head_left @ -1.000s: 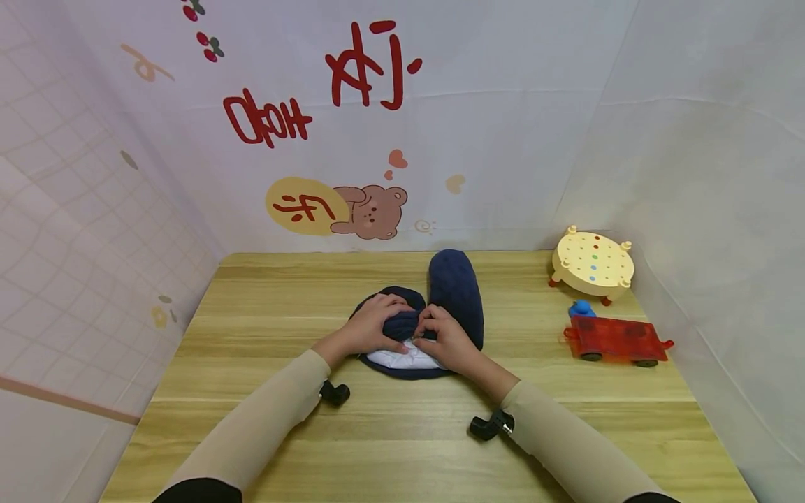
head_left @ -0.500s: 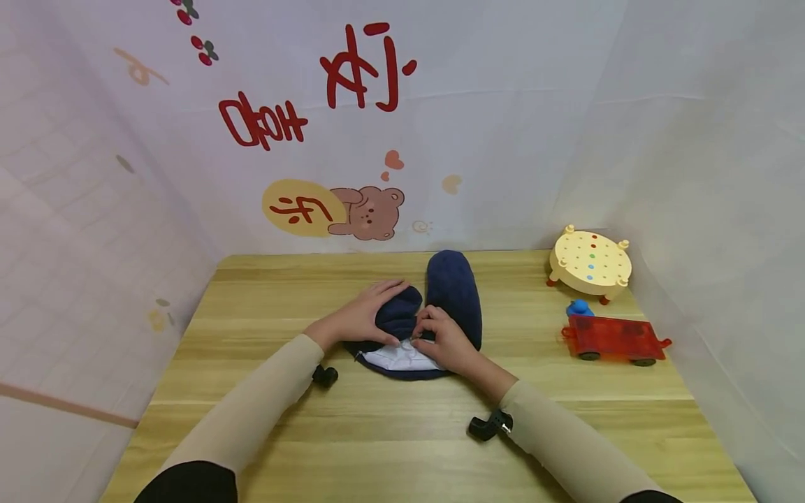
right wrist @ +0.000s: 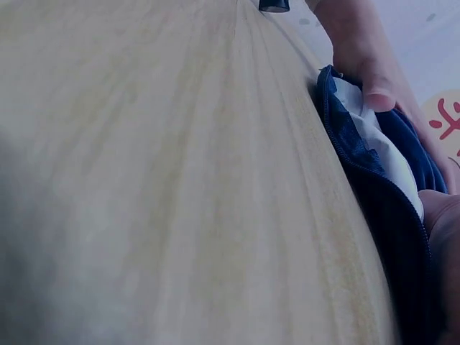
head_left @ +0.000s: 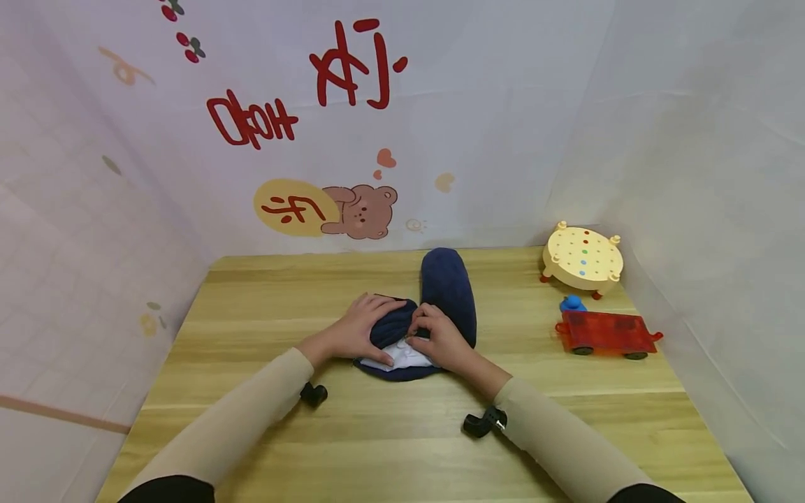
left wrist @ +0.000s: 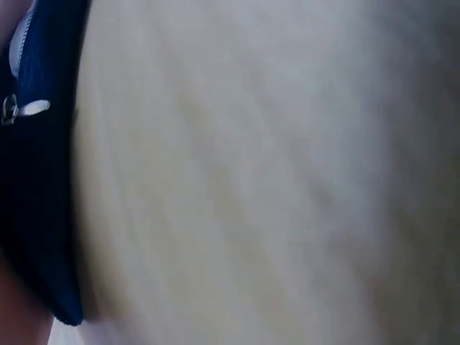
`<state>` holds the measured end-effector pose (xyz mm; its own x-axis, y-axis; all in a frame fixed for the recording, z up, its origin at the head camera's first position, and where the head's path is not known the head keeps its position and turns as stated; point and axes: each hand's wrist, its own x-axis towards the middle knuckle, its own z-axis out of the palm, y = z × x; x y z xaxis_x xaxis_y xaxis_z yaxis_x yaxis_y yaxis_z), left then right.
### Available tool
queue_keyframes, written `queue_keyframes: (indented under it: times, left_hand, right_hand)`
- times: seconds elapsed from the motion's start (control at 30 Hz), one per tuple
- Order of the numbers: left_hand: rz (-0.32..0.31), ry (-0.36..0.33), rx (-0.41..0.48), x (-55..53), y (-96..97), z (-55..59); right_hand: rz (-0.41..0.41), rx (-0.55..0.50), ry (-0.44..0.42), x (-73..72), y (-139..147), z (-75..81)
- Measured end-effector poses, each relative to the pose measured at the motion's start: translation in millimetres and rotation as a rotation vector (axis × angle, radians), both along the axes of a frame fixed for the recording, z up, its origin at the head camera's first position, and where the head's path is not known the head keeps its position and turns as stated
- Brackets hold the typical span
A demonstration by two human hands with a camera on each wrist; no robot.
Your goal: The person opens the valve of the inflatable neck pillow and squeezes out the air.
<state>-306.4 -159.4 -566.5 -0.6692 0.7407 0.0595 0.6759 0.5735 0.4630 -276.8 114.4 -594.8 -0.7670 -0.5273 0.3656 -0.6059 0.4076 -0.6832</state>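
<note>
A navy U-shaped neck pillow [head_left: 449,286] lies on the table, one arm pointing to the back wall. Its zipped cover gapes at the front, showing white inner material [head_left: 402,356]. My left hand [head_left: 352,334] grips the bunched navy fabric on the left, fingers over its top and thumb against the white part. With thumb and bent fingers my right hand [head_left: 440,340] pinches the pillow at the opening's right end. In the left wrist view a zipper pull [left wrist: 34,108] hangs at the cover's edge. The right wrist view shows the open zipper [right wrist: 374,171] and the left thumb [right wrist: 378,93].
On the right of the table [head_left: 377,447] stand a red translucent wheeled toy cart [head_left: 606,332], a small blue toy [head_left: 572,303] and a cream round toy with pegs [head_left: 581,255]. A printed cloth wall [head_left: 503,140] rises behind the table's far edge.
My left hand spread outward round the bunched fabric, then drew back in and pressed it lower. My right hand keeps its pinch at the opening. The head view has shifted slightly.
</note>
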Motion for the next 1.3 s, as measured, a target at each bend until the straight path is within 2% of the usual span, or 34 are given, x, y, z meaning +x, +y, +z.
queue_keyframes:
  times: [0.07,0.33,0.5,0.7,1.3]
  left_hand:
    - [0.008,0.023,-0.019,0.4,0.4,-1.0]
    - [0.037,0.027,-0.062,0.7,3.9,-6.4]
    - [0.029,0.014,-0.099,2.5,6.0,-2.9]
    - [0.02,0.032,-0.165,4.8,6.2,-1.4]
    - [-0.004,0.045,-0.238,7.1,7.6,4.7]
  right_hand:
    - [0.001,-0.008,0.007,-0.1,-0.3,1.1]
    - [0.01,-0.012,0.023,-0.3,1.0,1.4]
    - [0.024,0.014,0.019,-1.6,0.7,0.8]
    - [0.021,0.034,0.017,-0.2,-1.3,2.4]
    - [0.006,0.023,0.053,1.1,-3.1,-0.9]
